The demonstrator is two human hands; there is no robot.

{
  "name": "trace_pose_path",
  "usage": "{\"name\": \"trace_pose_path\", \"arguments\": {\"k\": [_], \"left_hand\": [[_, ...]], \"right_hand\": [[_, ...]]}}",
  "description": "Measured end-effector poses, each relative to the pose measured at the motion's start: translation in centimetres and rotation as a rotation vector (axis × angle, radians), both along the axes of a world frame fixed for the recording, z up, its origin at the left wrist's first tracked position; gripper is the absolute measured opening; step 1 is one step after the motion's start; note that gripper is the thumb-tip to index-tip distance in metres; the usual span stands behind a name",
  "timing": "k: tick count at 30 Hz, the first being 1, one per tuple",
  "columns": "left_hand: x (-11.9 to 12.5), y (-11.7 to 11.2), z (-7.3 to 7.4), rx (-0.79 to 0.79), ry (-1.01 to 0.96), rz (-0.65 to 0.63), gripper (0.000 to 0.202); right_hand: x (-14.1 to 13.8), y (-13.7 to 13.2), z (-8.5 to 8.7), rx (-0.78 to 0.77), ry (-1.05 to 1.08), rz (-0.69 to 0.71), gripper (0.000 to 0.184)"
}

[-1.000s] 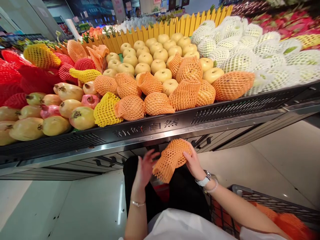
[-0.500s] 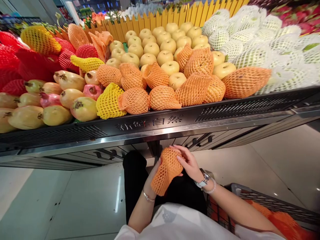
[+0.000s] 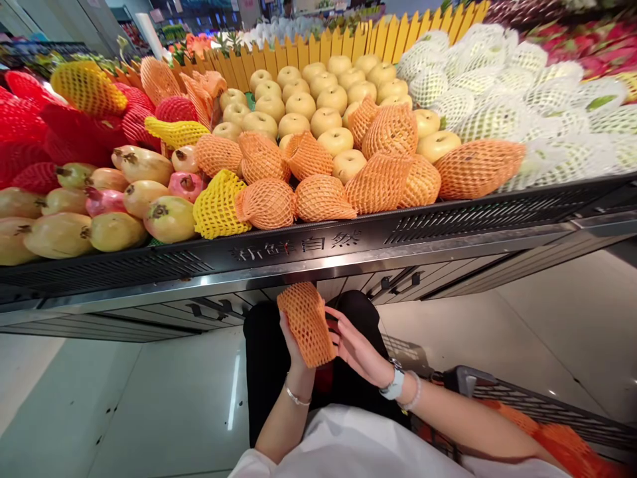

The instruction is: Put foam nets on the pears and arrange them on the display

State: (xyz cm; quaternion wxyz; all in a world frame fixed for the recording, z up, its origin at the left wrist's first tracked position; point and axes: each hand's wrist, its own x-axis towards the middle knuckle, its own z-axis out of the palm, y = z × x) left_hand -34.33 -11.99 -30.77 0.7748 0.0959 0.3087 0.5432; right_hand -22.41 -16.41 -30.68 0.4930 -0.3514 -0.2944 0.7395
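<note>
My left hand (image 3: 292,342) is closed round the left side of an orange foam fruit net (image 3: 306,324), held over my lap. The mesh bulges at the far end and narrows towards me; whatever is inside it cannot be made out. Beside its right edge is my right hand (image 3: 359,352), fingers apart and slightly bent, the tips at or just touching the mesh. Ahead on the stand, several round yellow pears (image 3: 301,105) sit in rows. Along the front edge lie fruits in orange foam nets (image 3: 321,197) and one in a yellow foam net (image 3: 219,204).
The stand's black front rail (image 3: 298,244) runs just beyond my hands. Pomegranates (image 3: 170,217) lie at left, white-netted fruits (image 3: 497,109) at right, a yellow picket fence (image 3: 308,50) behind. A shopping basket (image 3: 465,378) holding orange nets stands at my right.
The orange net has moved left and turned, its near end now pointing right. My right hand has slid off its top to the right side, fingers spreading. My left hand stays on it.
</note>
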Motion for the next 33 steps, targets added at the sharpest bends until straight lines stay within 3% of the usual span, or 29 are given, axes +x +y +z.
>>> {"name": "trace_pose_path", "arguments": {"k": [4,8,12,14,17,19,21,23,24,25,27,28,30,33], "left_hand": [[0.0,0.4,-0.4,-0.015,0.041,0.119,0.058],[0.6,-0.1,-0.8,0.146,0.285,0.391,0.031],[1.1,-0.8,-0.6,0.457,0.486,0.344,0.021],[0.8,-0.6,-0.2,0.567,0.526,0.377,0.034],[-0.5,0.1,1.0,0.649,0.495,0.376,0.093],[-1.6,0.6,2.1,0.681,0.462,0.290,0.118],[-2.5,0.7,3.1,0.694,0.481,0.115,0.123],[-2.9,0.5,3.8,0.688,0.558,-0.092,0.107],[-2.8,0.4,3.9,0.678,0.620,-0.152,0.089],[-2.6,0.2,3.8,0.670,0.691,-0.158,0.066],[-2.0,-0.1,3.4,0.657,0.815,-0.048,0.025],[-1.7,-0.2,3.1,0.657,0.849,0.025,0.016],[-1.7,-0.4,2.9,0.681,0.847,0.103,0.014],[-3.0,-0.7,3.6,0.831,0.804,-0.057,0.023]], "right_hand": [[-0.2,-0.1,-0.2,0.161,-0.169,0.023,0.067],[-0.1,0.6,-0.4,0.210,-0.190,0.062,0.076],[-0.3,1.4,-1.9,0.238,-0.190,-0.042,0.096],[-0.4,1.7,-2.6,0.268,-0.156,-0.049,0.102],[-0.2,1.7,-2.6,0.312,-0.151,-0.026,0.102],[-0.1,1.6,-2.1,0.320,-0.180,-0.027,0.099],[-0.1,1.3,-1.6,0.313,-0.168,0.015,0.096],[-0.3,1.0,-1.4,0.298,-0.103,0.112,0.093],[-0.5,0.8,-1.3,0.281,-0.064,0.156,0.090],[-0.6,0.6,-1.3,0.255,-0.030,0.185,0.085],[-0.8,0.2,-1.4,0.202,0.010,0.173,0.075],[-0.7,0.1,-1.5,0.182,0.016,0.147,0.072],[-0.4,0.0,-1.6,0.163,0.009,0.109,0.070],[0.6,0.5,-1.6,0.200,-0.053,0.114,0.073]]}}
